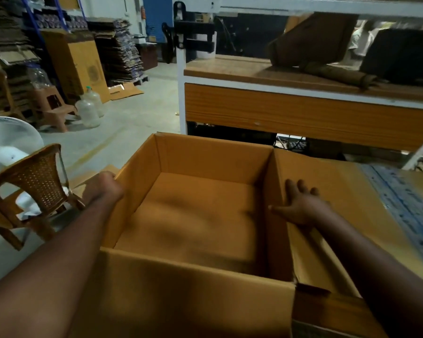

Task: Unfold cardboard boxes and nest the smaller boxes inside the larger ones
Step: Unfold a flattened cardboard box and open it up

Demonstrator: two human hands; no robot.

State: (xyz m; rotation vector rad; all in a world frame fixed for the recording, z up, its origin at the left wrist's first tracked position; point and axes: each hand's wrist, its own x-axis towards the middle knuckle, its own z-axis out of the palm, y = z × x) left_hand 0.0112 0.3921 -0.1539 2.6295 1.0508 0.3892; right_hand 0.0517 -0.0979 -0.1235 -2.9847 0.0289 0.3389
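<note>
A large brown cardboard box [213, 152] stands open and upright right in front of me, its inside empty. My left hand [104, 189] is curled against the outside of the box's left wall, near the top edge. My right hand [300, 203] lies flat with fingers spread on the box's right flap [340, 191], which is folded outward; the thumb reaches over the right wall's rim. The near flap hangs down toward me.
A wooden workbench [303, 113] with white frame stands just behind the box. A brown wicker chair [34, 186] and a white fan [7, 140] are at the left. Stacks of flat cardboard [122, 52] and plastic jars [88, 111] sit further back.
</note>
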